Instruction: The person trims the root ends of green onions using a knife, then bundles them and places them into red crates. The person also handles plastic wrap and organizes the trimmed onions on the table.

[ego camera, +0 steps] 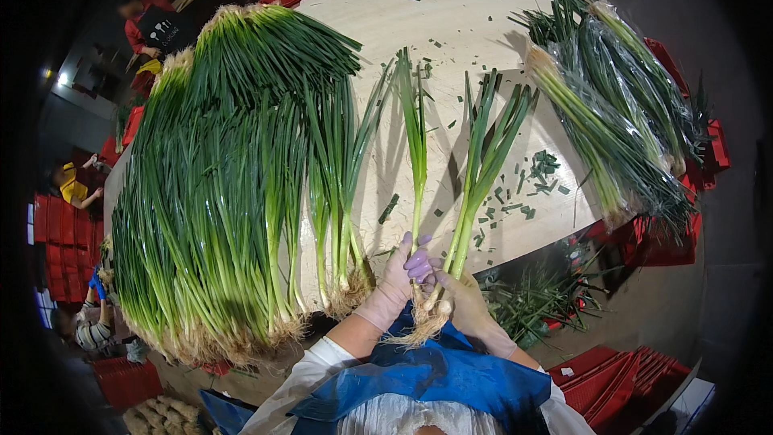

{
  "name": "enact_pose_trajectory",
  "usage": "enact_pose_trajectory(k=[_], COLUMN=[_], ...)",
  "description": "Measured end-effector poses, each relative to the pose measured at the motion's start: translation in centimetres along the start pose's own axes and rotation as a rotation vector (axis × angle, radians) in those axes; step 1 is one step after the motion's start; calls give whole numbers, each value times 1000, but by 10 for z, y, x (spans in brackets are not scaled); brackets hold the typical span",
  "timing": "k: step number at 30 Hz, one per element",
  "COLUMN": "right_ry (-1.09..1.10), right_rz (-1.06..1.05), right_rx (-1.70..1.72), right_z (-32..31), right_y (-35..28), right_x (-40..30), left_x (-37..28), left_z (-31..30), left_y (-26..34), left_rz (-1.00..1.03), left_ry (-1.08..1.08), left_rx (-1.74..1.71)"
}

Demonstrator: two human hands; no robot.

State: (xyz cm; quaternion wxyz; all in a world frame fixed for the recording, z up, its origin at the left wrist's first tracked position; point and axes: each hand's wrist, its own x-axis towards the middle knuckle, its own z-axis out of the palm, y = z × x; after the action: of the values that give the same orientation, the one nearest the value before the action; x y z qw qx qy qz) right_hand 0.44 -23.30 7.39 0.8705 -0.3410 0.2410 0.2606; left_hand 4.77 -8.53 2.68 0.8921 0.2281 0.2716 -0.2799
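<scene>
My gloved left hand [395, 278] grips one slim green onion stalk [418, 157] low on its stem, its leaves pointing away from me. Close beside it, my gloved right hand [470, 309] holds a few thicker green onions [477, 205] just above their white bulbs. Roots [423, 329] from these stalks hang together over my blue apron [423, 374]. Left of my hands lies a large heap of green onions [211, 193], root ends mostly toward me. A smaller loose group [338, 211] lies at the heap's right edge, nearest my left hand.
Plastic-wrapped onion bundles [604, 115] lie at the table's [380, 6] right edge. Cut leaf pieces [543, 163] are scattered near them. Leaf trimmings [543, 296] fill a spot below the table edge. Red crates [622, 380] stand at lower right. Other people [75, 184] are at left.
</scene>
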Motion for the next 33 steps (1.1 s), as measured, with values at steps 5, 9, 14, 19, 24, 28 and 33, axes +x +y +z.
enact_pose_trajectory(k=[5, 9, 14, 19, 24, 28, 33], right_ry=[0, 11, 52, -9, -22, -118, -62], right_rz=[24, 33, 12, 12, -47, -175, -221], right_rx=[57, 20, 43, -151, -294, -236, -135], right_z=[-2, -5, -3, -8, -2, -23, -27], right_y=[-2, -3, -6, 0, 0, 15, 2], right_x=[2, 4, 0, -1, -12, -13, -19], left_x=[-1, 9, -4, 3, 6, 11, 20], left_z=[15, 9, 36, 23, 15, 10, -5], left_y=[-1, -4, -1, -4, -7, -18, -24], left_rz=[-8, -25, -58, -125, -156, -74, -21], left_ry=[164, 274, 336, 353, 369, 371, 349], left_rx=[148, 251, 367, 451, 509, 438, 384])
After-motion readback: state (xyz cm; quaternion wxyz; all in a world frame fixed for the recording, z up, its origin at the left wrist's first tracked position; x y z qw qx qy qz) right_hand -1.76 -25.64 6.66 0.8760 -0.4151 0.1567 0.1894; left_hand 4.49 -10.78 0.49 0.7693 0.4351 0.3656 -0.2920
